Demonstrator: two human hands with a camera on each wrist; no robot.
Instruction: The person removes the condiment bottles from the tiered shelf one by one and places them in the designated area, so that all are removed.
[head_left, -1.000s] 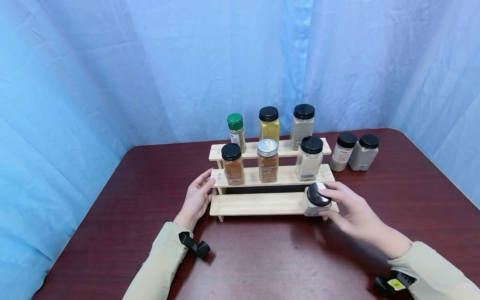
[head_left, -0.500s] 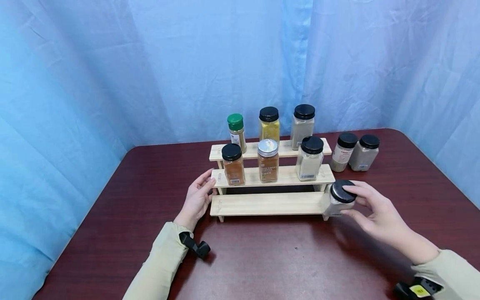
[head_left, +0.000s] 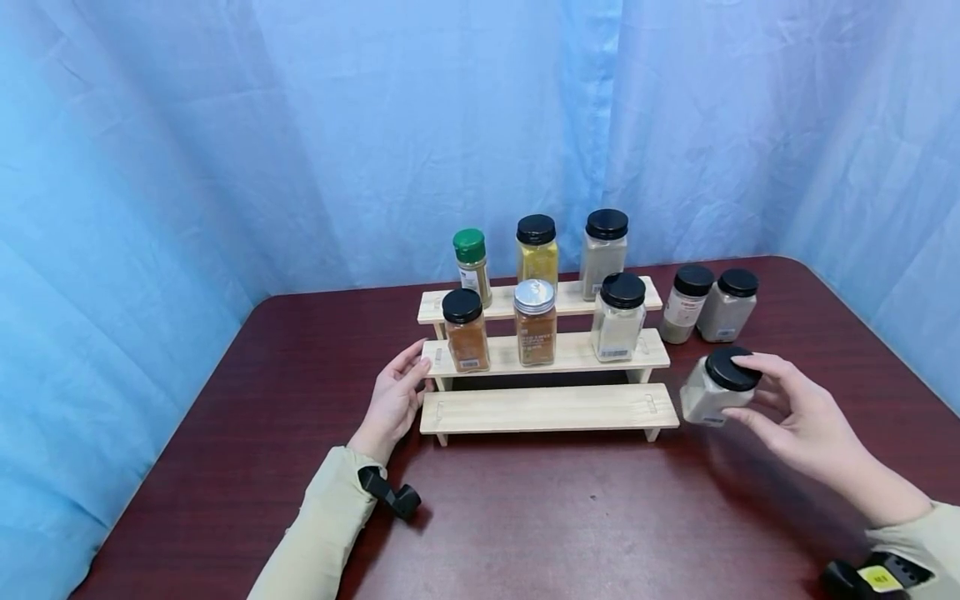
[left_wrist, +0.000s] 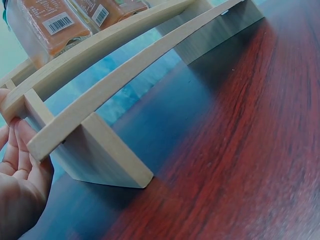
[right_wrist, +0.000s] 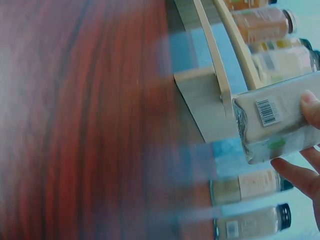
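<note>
A three-tier wooden rack (head_left: 547, 410) stands on the dark red table. My left hand (head_left: 392, 393) grips the left end of its middle tier, thumb on top and fingers beneath, as the left wrist view also shows. To the right of the bottom tier, my right hand (head_left: 806, 421) holds a black-lidded spice jar (head_left: 705, 398) of pale powder, tilted and off the rack. In the right wrist view the jar's barcode face (right_wrist: 280, 112) shows, with thumb and fingers on its sides. Nothing stands on the bottom tier.
The middle tier bears an orange-brown jar (head_left: 468, 343), a silver-lidded jar (head_left: 536, 333) and a white-powder jar (head_left: 619, 329). Behind are a green-capped bottle (head_left: 472, 271), a yellow jar (head_left: 537, 258) and a grey jar (head_left: 603, 258). Two black-lidded jars (head_left: 684, 312) stand right of the rack.
My right hand has lifted the spice jar off the right end of the bottom tier and carried it to the right, beyond the rack. The left hand stays on the rack.
</note>
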